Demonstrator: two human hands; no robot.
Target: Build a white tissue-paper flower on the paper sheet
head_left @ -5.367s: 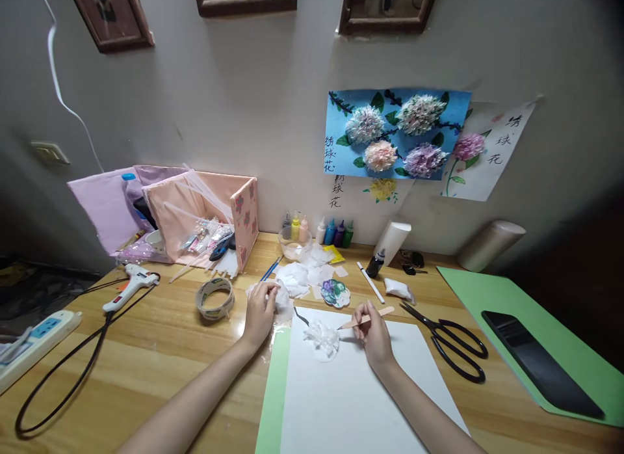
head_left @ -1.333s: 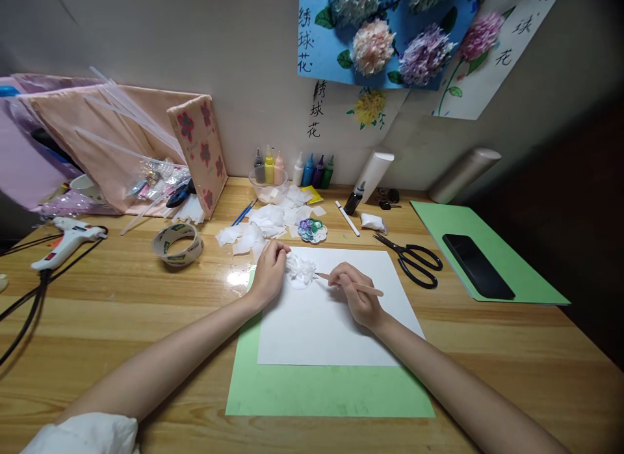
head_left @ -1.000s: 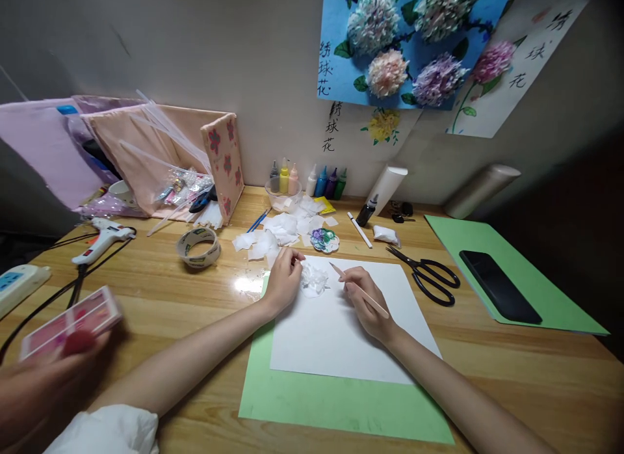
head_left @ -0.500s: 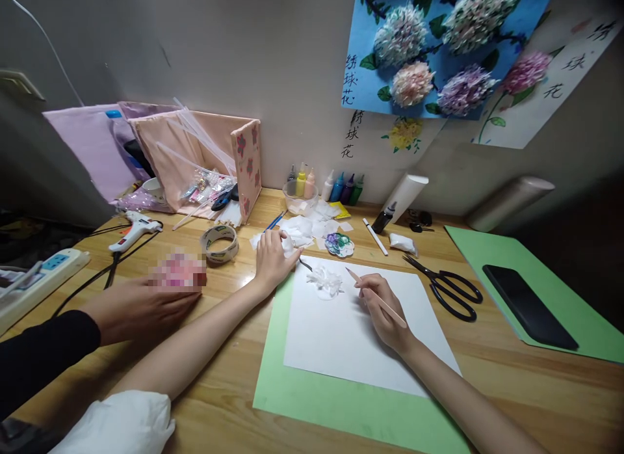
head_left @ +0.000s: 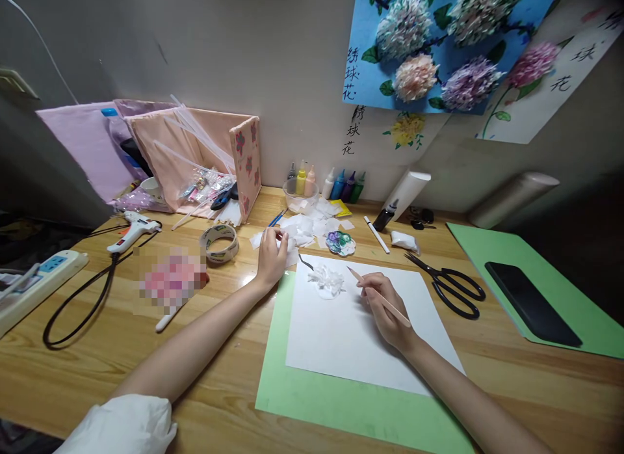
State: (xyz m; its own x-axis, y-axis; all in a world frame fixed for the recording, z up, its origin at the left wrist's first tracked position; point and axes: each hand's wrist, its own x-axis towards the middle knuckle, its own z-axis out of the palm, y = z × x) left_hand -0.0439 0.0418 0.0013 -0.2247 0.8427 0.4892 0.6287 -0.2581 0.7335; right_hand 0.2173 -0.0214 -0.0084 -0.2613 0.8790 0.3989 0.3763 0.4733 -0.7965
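Note:
My right hand grips a pale pink pencil, its tip raised over a white sheet of paper. Left of that tip, a white petalled flower lies on the sheet, with a short dark stroke beside it. The sheet rests on a green board. At the sheet's upper left corner, my left hand has its fingers curled in among white tissue pieces. Whatever those fingers pinch is hidden.
Black scissors and a black phone lie to the right. Tape, a glue gun with its looping cord and a power strip are left. Paint bottles and a paint-stained palette stand behind.
My left hand has drawn back leftward from the sheet's corner, its thumb now tucked in. Another person's dark-sleeved hand has left the table at the left. My right hand has barely moved.

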